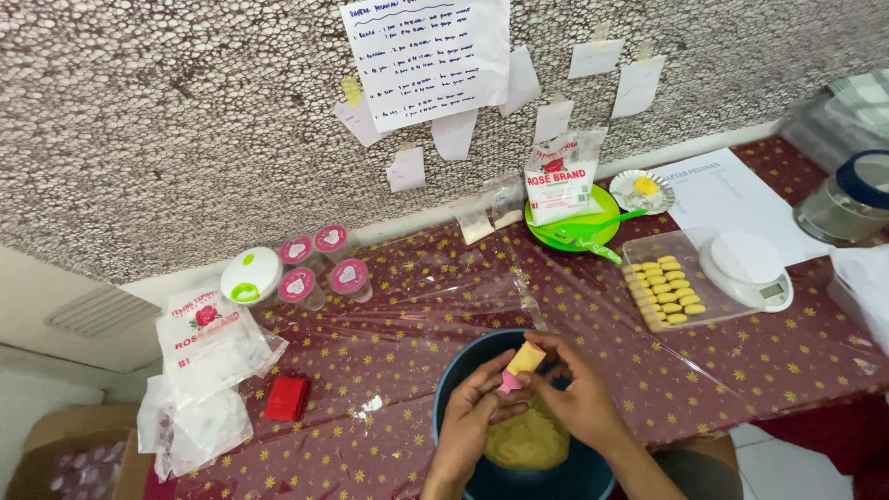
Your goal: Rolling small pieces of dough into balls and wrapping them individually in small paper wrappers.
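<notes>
the bench wears a maroon cloth dotted with gold stars. the bowl is dark blue, the dough pale yellow. a bright green plate, a red box, four pink-lidded cups, a white scale.

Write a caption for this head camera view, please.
Both hands, left hand and right hand, hold a small yellow-and-pink mould over a blue bowl of dough.

1 head cam only, no 2nd view to overlap. It looked steeply down and forward from above the table, tilted clockwise. Hands and blue bowl sat close at bottom center; patterned wall filled the upper half of frame.
</notes>
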